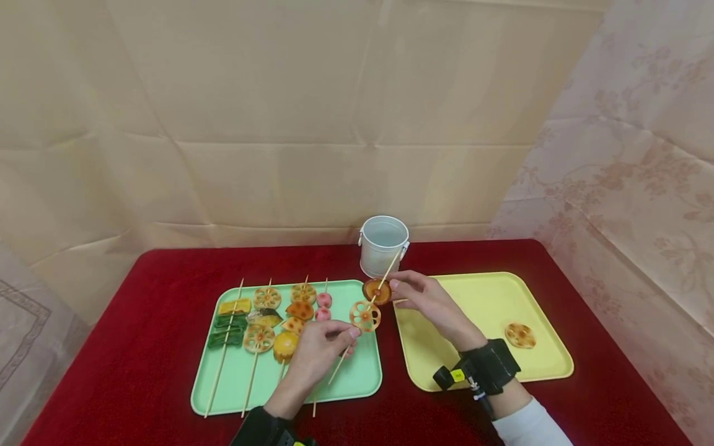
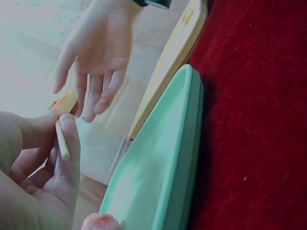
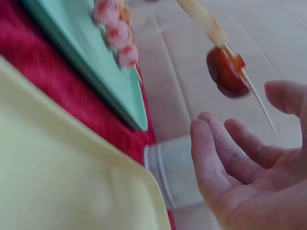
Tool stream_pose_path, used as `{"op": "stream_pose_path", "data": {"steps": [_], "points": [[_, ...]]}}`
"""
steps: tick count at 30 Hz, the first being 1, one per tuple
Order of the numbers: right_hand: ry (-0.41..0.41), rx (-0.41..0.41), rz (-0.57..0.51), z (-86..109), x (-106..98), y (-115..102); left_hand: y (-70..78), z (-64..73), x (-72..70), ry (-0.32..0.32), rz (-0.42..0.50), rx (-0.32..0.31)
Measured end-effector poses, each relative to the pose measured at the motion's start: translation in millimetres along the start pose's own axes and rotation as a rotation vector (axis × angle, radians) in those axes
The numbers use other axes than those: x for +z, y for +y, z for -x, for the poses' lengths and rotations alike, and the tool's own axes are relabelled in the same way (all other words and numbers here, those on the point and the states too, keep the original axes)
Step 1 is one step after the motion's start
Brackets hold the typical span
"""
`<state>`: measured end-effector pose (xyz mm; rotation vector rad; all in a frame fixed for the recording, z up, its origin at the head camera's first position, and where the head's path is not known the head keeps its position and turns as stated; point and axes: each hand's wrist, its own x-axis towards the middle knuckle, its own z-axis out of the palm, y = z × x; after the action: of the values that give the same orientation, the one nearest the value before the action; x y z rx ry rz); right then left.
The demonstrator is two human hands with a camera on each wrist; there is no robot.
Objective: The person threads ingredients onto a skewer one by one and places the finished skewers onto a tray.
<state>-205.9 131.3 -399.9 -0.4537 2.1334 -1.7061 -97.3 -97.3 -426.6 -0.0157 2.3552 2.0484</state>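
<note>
My left hand (image 1: 315, 356) pinches a wooden skewer (image 1: 339, 365) between thumb and fingers, held up at a slant over the green tray's right side. A lotus root slice (image 1: 365, 316) is threaded just above the fingers, and a brown mushroom-like cap (image 1: 377, 292) sits higher, near the pointed end. In the right wrist view the cap (image 3: 225, 74) bears a small orange piece (image 3: 238, 61). My right hand (image 1: 429, 303) is beside the cap, its fingers spread and loosely bent; the right wrist view shows a gap between the fingers and the stick.
The green tray (image 1: 357, 384) carries several loaded skewers with lotus root slices, green vegetable pieces (image 1: 227, 330), a yellow corn-like piece (image 1: 286, 345) and pink balls (image 1: 323, 300). On the yellow tray (image 1: 474, 285) lies one lotus root slice (image 1: 520, 335). A white bucket (image 1: 381, 254) stands behind both trays.
</note>
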Motion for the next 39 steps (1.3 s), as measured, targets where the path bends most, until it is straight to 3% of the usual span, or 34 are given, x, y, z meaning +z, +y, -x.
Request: {"op": "stream_pose_path", "data": {"steps": [12, 21, 31, 39], "points": [[0.101, 0.001, 0.307, 23.1, -71.4, -3.4, -1.3, -0.5, -4.4, 0.035, -0.053, -0.008], [0.149, 0.02, 0.483, 52.4, -121.3, 12.2, -1.7, -0.6, -5.6, 0.046, -0.027, -0.012], [0.157, 0.119, 0.788, 81.4, -157.9, 23.1, -0.3, 0.6, -5.9, 0.082, -0.016, -0.002], [0.129, 0.162, 0.857, 97.0, -179.2, 29.6, -1.6, 1.8, -6.1, 0.098, 0.018, -0.019]]}}
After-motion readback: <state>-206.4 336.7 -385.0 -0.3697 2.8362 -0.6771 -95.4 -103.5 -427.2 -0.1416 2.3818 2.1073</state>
